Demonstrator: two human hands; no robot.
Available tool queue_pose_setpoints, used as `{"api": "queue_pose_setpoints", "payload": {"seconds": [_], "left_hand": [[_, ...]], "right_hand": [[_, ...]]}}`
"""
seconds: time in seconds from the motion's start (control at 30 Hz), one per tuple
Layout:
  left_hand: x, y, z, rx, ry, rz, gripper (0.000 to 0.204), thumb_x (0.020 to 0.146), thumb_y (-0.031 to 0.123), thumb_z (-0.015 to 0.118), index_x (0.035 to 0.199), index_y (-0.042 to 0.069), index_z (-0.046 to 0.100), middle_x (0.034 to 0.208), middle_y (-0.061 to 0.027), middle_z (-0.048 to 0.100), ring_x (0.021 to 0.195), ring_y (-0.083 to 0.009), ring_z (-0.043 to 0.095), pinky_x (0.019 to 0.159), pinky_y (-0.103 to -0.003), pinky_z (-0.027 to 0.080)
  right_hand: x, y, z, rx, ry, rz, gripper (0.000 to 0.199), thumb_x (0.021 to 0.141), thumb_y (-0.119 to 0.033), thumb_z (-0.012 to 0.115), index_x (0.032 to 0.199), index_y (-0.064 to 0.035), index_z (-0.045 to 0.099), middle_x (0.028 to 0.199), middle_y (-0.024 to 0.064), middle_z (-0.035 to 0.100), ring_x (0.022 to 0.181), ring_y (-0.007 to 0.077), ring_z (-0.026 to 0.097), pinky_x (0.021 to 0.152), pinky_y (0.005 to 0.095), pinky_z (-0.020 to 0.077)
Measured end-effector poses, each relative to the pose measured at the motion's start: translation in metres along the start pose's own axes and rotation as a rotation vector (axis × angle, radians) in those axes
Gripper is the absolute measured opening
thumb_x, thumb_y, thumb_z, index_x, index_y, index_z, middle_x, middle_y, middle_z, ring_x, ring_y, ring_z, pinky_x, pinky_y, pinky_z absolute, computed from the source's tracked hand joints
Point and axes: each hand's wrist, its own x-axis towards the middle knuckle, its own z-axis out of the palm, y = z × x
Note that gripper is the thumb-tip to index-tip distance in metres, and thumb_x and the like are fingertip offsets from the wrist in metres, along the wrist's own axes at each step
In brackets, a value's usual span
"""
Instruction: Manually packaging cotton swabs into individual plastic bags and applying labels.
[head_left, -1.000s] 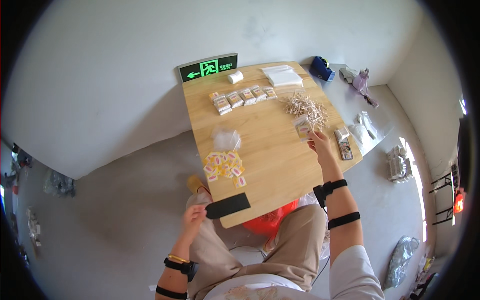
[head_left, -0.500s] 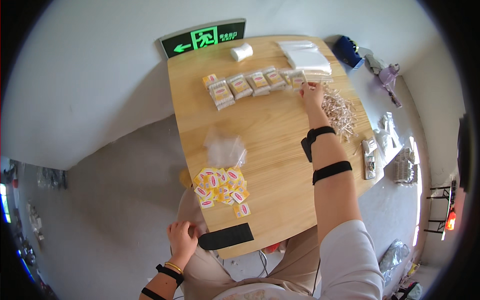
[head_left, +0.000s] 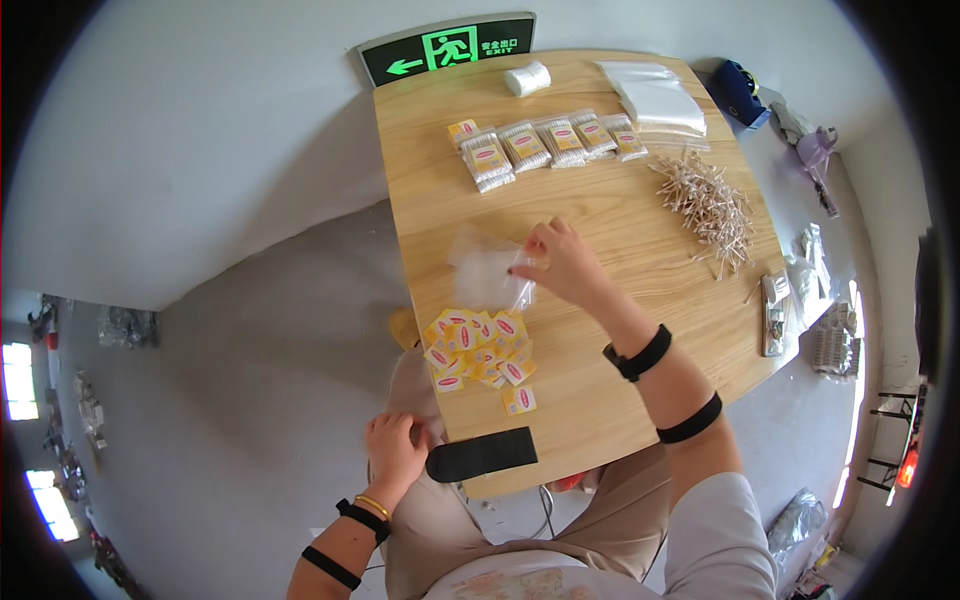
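Observation:
My right hand (head_left: pixel 567 264) is over a small stack of clear plastic bags (head_left: pixel 480 272) at the left of the table. Its thumb and index finger are apart at the bags' right edge, with nothing visible between them. My left hand (head_left: pixel 397 452) rests on my left thigh beside the table edge, loosely curved, fingers apart and holding nothing. Just below the bags lies a heap of yellow and white printed cards (head_left: pixel 478 348), with a single card (head_left: pixel 519 401) apart from it. Filled packs of cotton swabs (head_left: pixel 523 146) stand in a row farther back.
Loose cotton swabs (head_left: pixel 706 212) are heaped on the right. Larger clear bags (head_left: pixel 660 103) lie at the back right, and a white roll (head_left: pixel 528 79) at the back. A black flat strip (head_left: pixel 483 455) lies at the near edge. A small case (head_left: pixel 774 315) sits on the right edge.
My right hand has left the pack at the right end of the row and come nearer and left to the clear bags. That pack stays in the row. My left hand remains on my thigh.

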Motion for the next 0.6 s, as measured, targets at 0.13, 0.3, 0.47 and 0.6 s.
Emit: {"api": "queue_pose_setpoints", "payload": {"seconds": [0.13, 0.3, 0.47, 0.6], "left_hand": [[-0.008, 0.001, 0.007, -0.054, 0.034, -0.010, 0.009, 0.080, 0.018, 0.072, 0.083, 0.010, 0.069, 0.089, -0.0059, 0.069, 0.097, -0.0286, 0.061, 0.091, -0.043, 0.042], [-0.024, -0.015, 0.019, -0.132, 0.074, -0.001, 0.008, 0.080, 0.016, 0.071, 0.081, 0.009, 0.068, 0.086, -0.0083, 0.069, 0.092, -0.0312, 0.063, 0.086, -0.044, 0.044], [-0.031, -0.025, 0.032, -0.179, 0.098, -0.029, 0.010, 0.081, 0.015, 0.071, 0.081, 0.006, 0.068, 0.085, -0.0121, 0.069, 0.088, -0.0347, 0.063, 0.081, -0.046, 0.048], [-0.043, -0.046, 0.028, -0.198, 0.153, -0.024, 0.011, 0.082, 0.016, 0.071, 0.082, 0.005, 0.068, 0.086, -0.0144, 0.068, 0.088, -0.0354, 0.063, 0.081, -0.046, 0.049]], "right_hand": [[-0.016, -0.013, 0.012, -0.323, 0.030, 0.117, 0.039, 0.073, -0.036, 0.086, 0.090, -0.0059, 0.068, 0.095, 0.0116, 0.061, 0.097, 0.0302, 0.060, 0.083, 0.0399, 0.0511], [-0.027, 0.001, 0.004, 0.104, -0.102, 0.439, 0.042, 0.074, -0.035, 0.086, 0.095, -0.0036, 0.068, 0.096, 0.0117, 0.061, 0.091, 0.0263, 0.063, 0.077, 0.0361, 0.0535], [-0.063, 0.015, 0.010, 0.028, 0.461, 0.220, 0.041, 0.077, -0.030, 0.084, 0.102, -0.0016, 0.068, 0.094, 0.0165, 0.066, 0.083, 0.0245, 0.067, 0.073, 0.0352, 0.0539], [-0.099, 0.022, -0.017, 0.239, 0.435, 0.310, 0.041, 0.079, -0.026, 0.083, 0.110, -0.0037, 0.067, 0.107, 0.0153, 0.065, 0.092, 0.0249, 0.065, 0.080, 0.0373, 0.0538]]}}
